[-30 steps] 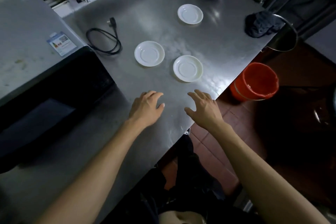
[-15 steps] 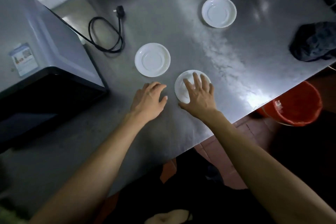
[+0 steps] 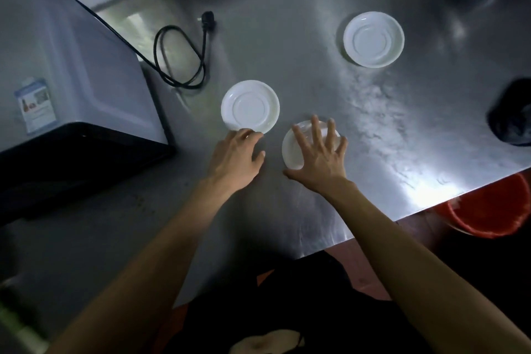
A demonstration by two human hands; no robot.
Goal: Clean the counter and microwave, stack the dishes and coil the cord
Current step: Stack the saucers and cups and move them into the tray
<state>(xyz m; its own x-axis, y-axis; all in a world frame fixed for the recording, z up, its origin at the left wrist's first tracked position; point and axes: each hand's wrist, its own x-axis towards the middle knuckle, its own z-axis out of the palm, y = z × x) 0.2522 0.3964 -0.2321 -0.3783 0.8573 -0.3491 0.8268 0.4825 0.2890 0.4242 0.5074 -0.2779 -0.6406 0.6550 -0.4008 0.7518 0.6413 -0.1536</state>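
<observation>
Right hand point(image 3: 319, 152) spread flat over round white saucer point(image 3: 290, 149); left hand point(image 3: 235, 155) relaxed, fingertips touching second saucer point(image 3: 250, 108); brushed steel counter point(image 3: 287, 8).

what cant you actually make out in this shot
- Head view: nearest saucer is mostly covered by the right hand; a grip cannot be told.
- Left hand fingertips hide the middle saucer rim; contact is unclear.
- Dark cloth and red bucket are cut by the right edge.
- Microwave sticker text is too small.

Right hand point(image 3: 319, 152) lies spread on the near saucer point(image 3: 290, 149) on the steel counter point(image 3: 287, 8). Left hand point(image 3: 235, 155) fingertips touch the middle saucer point(image 3: 250, 106) rim. Cord point(image 3: 184, 54) lies loose beside the microwave point(image 3: 63, 60).
</observation>
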